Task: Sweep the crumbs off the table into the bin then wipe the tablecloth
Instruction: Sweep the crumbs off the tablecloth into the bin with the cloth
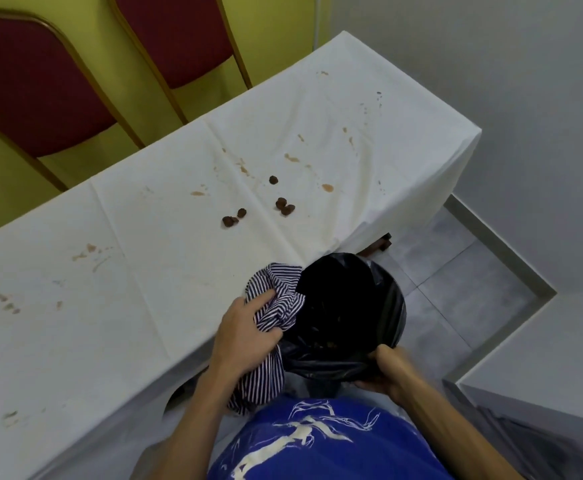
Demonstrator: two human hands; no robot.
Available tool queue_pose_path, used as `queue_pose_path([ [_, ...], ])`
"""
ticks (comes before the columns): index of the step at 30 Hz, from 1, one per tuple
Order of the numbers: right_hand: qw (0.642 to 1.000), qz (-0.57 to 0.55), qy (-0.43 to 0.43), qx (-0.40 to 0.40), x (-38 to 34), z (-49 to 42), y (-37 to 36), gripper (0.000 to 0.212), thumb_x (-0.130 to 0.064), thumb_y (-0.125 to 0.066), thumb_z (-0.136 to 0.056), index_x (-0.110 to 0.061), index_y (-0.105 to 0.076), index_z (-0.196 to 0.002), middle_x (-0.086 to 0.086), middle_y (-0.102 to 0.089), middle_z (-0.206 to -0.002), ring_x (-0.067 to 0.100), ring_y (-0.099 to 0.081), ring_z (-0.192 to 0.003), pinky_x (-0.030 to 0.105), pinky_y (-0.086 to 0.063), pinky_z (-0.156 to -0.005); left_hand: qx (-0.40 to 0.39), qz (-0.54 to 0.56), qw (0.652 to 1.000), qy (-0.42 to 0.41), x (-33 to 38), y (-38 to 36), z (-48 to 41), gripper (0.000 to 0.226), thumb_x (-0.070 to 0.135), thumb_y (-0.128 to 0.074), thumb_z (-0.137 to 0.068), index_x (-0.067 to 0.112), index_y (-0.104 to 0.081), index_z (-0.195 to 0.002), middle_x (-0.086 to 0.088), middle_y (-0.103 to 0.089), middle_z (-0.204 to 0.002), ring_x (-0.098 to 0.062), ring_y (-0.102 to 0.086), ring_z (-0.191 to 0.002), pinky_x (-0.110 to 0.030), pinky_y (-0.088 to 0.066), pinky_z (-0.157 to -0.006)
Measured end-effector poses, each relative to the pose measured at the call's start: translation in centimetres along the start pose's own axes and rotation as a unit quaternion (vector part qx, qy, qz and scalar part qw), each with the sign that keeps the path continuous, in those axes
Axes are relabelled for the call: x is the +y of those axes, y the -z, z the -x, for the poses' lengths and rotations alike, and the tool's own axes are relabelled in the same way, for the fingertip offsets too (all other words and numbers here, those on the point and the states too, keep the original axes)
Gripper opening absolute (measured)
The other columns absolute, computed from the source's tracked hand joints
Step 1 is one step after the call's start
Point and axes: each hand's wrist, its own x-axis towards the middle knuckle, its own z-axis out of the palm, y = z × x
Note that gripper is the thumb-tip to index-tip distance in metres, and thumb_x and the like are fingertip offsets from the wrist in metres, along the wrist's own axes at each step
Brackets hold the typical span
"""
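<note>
- The left hand (245,336) had its fingers clenched around a bunched striped cloth (278,296) at the near edge of the tabletop, touching the rim of the bin.
- The right hand (387,372) grasped the near rim of the black-lined bin (389,292), which was held just beside the tabletop edge.
- Brown crumbs (285,206) lay on the stained white tablecloth (144,271), apart from the cloth.

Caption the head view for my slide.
Left hand grips striped cloth beside black-lined bin held by right hand; crumbs lie on stained tablecloth.
</note>
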Motion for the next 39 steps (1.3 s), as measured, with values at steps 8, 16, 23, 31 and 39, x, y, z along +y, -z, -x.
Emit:
queue_pose_path([
  [8, 0.999, 0.037, 0.007, 0.006, 0.1, 0.7, 0.7, 0.017, -0.003, -0.047, -0.099, 0.006, -0.059, -0.107, 0.031, -0.069, -0.092, 0.042, -0.071, -0.076, 0.041, -0.059, -0.055, 0.145, 0.058, 0.987, 0.025, 0.5, 9.9, -4.7, 0.068, 0.024, -0.076, -0.075, 0.031, -0.055, -0.140, -0.004, -0.059, -0.138, -0.023, -0.057, -0.123, -0.035, -0.043, -0.107],
  [16, 0.999, 0.017, 0.008, 0.051, 0.0, 2.2, -1.1, 0.019, 0.001, -0.046, -0.093, 0.000, -0.060, -0.107, 0.030, -0.068, -0.098, 0.044, -0.068, -0.087, 0.039, -0.058, -0.051, 0.077, -0.131, 0.988, -0.011, -0.3, 15.0, -17.1, 0.070, 0.027, -0.069, -0.081, 0.033, -0.045, -0.146, -0.019, -0.051, -0.136, -0.040, -0.052, -0.123, -0.049, -0.047, -0.103],
  [23, 0.998, -0.018, 0.009, 0.066, 1.9, 2.9, -3.7, 0.016, -0.003, -0.046, -0.098, -0.001, -0.057, -0.110, 0.030, -0.068, -0.100, 0.044, -0.070, -0.087, 0.040, -0.059, -0.055, -0.099, -0.179, 0.973, -0.106, -0.8, 11.9, -14.9, 0.069, 0.043, -0.069, -0.073, 0.038, -0.053, -0.140, -0.009, -0.056, -0.136, -0.034, -0.056, -0.123, -0.044, -0.048, -0.100],
  [31, 0.994, -0.059, 0.007, 0.092, 2.4, 2.7, -5.4, 0.019, 0.000, -0.047, -0.093, -0.001, -0.059, -0.107, 0.030, -0.069, -0.099, 0.045, -0.070, -0.087, 0.041, -0.059, -0.057, 0.010, -0.106, 0.989, -0.107, -1.8, 14.7, -16.5, 0.065, 0.027, -0.073, -0.080, 0.031, -0.052, -0.142, -0.012, -0.057, -0.134, -0.034, -0.056, -0.120, -0.042, -0.048, -0.099],
  [39, 0.993, -0.065, 0.014, 0.100, 2.3, 3.4, -6.7, 0.019, 0.001, -0.043, -0.093, -0.004, -0.058, -0.104, 0.030, -0.068, -0.097, 0.045, -0.069, -0.088, 0.042, -0.059, -0.057, -0.082, -0.112, 0.988, -0.067, -2.0, 11.3, -13.9, 0.073, 0.029, -0.069, -0.076, 0.032, -0.046, -0.145, -0.012, -0.056, -0.135, -0.032, -0.057, -0.120, -0.045, -0.050, -0.100],
])
